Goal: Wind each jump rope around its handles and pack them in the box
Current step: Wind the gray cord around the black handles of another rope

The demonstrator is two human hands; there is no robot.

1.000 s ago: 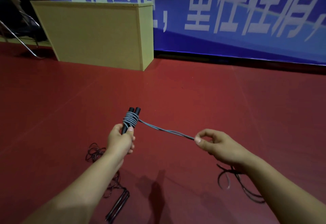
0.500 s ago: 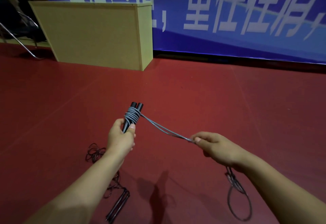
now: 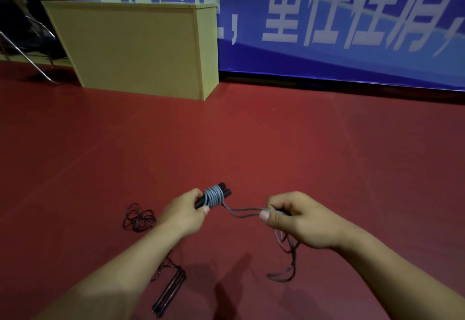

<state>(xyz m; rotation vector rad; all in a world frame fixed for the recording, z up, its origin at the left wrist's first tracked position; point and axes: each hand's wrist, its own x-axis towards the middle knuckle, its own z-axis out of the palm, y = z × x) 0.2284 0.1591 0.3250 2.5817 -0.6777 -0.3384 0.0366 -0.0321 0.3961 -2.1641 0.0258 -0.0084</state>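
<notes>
The person's left hand (image 3: 185, 210) grips a pair of black handles (image 3: 221, 192) held side by side, their ends pointing away and to the right. A grey rope (image 3: 214, 196) is wound in several tight turns around both handles just above the thumb. From that coil a doubled strand runs slack to the right hand (image 3: 298, 219), which pinches it between thumb and curled fingers. Below the right hand the rest of the grey rope hangs down in loose loops, and its lowest loop looks to touch the red floor (image 3: 251, 143), though I cannot be sure.

On the floor to the left, partly hidden under the left forearm, lies a second jump rope (image 3: 138, 217): a dark, thin cord heaped in tangled loops, with its two dark handles side by side near the bottom edge of the view.

Farther off, by the back wall, stands a pale yellow wooden box (image 3: 136, 47) on the floor, well apart from the hands. Behind it hangs a blue banner (image 3: 327, 17) with large white characters. A metal chair frame (image 3: 27, 60) shows at the far left.
</notes>
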